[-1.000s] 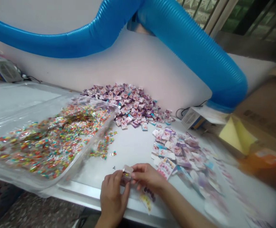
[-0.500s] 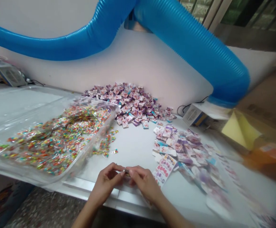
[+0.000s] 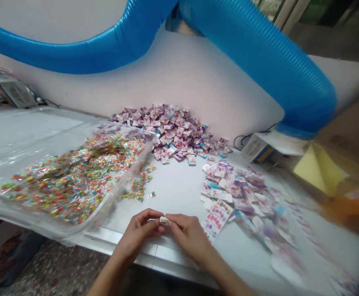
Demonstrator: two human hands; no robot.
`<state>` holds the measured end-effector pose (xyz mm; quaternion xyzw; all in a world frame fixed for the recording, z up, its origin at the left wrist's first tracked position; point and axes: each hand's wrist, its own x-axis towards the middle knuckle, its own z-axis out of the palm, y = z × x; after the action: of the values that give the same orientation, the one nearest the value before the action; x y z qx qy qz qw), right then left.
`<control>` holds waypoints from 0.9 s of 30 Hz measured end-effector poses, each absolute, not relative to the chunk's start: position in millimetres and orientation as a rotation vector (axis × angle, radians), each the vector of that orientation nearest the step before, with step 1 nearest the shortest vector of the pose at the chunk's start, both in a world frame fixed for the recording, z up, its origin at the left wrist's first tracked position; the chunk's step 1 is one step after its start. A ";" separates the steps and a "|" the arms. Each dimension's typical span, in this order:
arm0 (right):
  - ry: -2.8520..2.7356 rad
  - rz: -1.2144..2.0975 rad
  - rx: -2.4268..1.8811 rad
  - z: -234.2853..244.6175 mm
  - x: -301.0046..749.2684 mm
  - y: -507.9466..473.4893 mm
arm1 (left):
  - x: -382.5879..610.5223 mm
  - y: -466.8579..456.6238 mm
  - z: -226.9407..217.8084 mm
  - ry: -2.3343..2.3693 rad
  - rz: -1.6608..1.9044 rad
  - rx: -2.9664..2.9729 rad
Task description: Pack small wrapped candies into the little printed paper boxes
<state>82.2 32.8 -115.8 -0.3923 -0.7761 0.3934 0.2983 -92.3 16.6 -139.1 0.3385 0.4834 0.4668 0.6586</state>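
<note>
Between my fingertips is a small white carton (image 3: pixel 163 220), seen end-on and partly covered by the fingers. My left hand (image 3: pixel 140 230) pinches it from the left, and my right hand (image 3: pixel 189 235) grips it from the right, both above the table's front edge. To the right lie many flat, unfolded cartons (image 3: pixel 218 193) with purple and pink print. A printed sheet with pink and purple dots (image 3: pixel 216 218) is close beside my right hand. Left of my hands, a clear plastic tray (image 3: pixel 105 213) holds a heap of small clear packets of coloured pieces (image 3: pixel 71 181).
Folded small boxes (image 3: pixel 176 131) are piled against the wall. A few candy-coloured packets (image 3: pixel 137 185) lie outside the tray on the white table (image 3: pixel 174 181). Blue ducting (image 3: pixel 259 57) hangs above, near a small grey device (image 3: pixel 255 148) and a yellow paper (image 3: pixel 318 168).
The carton in my fingers has turned so that a white face shows. My hands stay close together, and the view has shifted slightly.
</note>
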 end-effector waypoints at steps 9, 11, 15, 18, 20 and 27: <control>-2.539 0.262 -0.793 -139.7 87.2 29.7 | -87.6 12.5 -139.8 1.119 1.109 0.710; -2.561 0.034 -0.783 -151.5 88.6 27.0 | -86.0 10.9 -140.6 1.149 1.143 0.757; -2.508 0.031 -0.850 -161.4 88.1 19.8 | -86.2 7.2 -144.1 1.231 1.189 0.946; -2.437 0.450 -0.886 -146.5 86.7 22.9 | -88.0 6.5 -146.9 1.254 1.175 1.000; -2.434 0.677 -0.979 -126.6 87.0 34.7 | -88.3 7.7 -149.2 1.234 1.155 1.012; -1.860 0.969 -1.033 -29.9 130.3 104.7 | -89.3 13.8 -158.7 1.370 1.177 0.991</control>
<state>130.3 104.7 -29.9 -0.4065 -0.7322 0.3813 0.3914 -89.3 13.8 -158.7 0.4123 0.5700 0.4900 0.5147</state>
